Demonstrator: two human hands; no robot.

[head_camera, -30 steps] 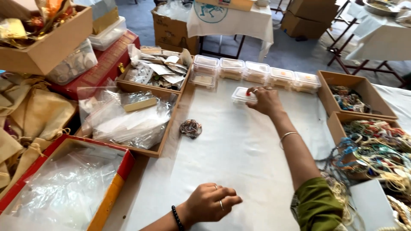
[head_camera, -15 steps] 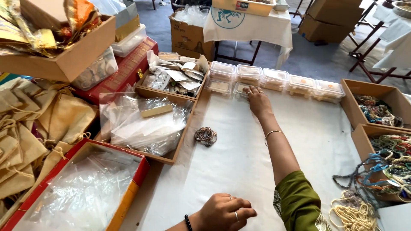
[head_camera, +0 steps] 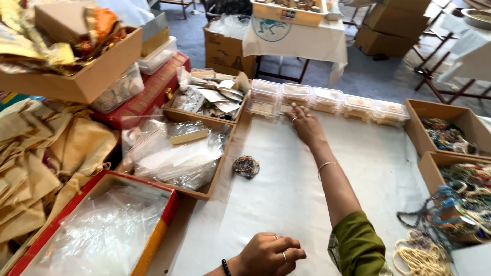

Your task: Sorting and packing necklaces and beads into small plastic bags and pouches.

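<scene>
Covering most of the view, a table [head_camera: 286, 204] draped in white cloth is seen from above, and it is crowded along its edges with boxes. At the near left corner a red-rimmed box [head_camera: 97, 230] filled with clear plastic bags is set, and beside it a pile of tan cloth bags [head_camera: 46, 158] is heaped. Just beyond the red-rimmed box a brown cardboard tray [head_camera: 179, 153] of clear packets is placed, with a second tray of paper cards [head_camera: 209, 97] behind it. On the right side two open cardboard boxes [head_camera: 450, 138] of coloured beaded strings are found, and a coil of pale beads [head_camera: 422, 258] is laid near the front edge. Across the far side of the cloth a row of clear lidded plastic containers [head_camera: 327, 97] is lined up. The right hand [head_camera: 306, 125] is stretched forward with the arm extended, its fingers spread flat and released on the cloth, the fingertips touching the small clear container [head_camera: 286, 108] at the front of that row. The left hand [head_camera: 268, 253] is rested at the near edge with its fingers curled loosely inward; nothing is seen held in it. Between the tray of packets and the outstretched arm, a small bundle of dark beads [head_camera: 246, 166] is left lying alone on the cloth.
</scene>
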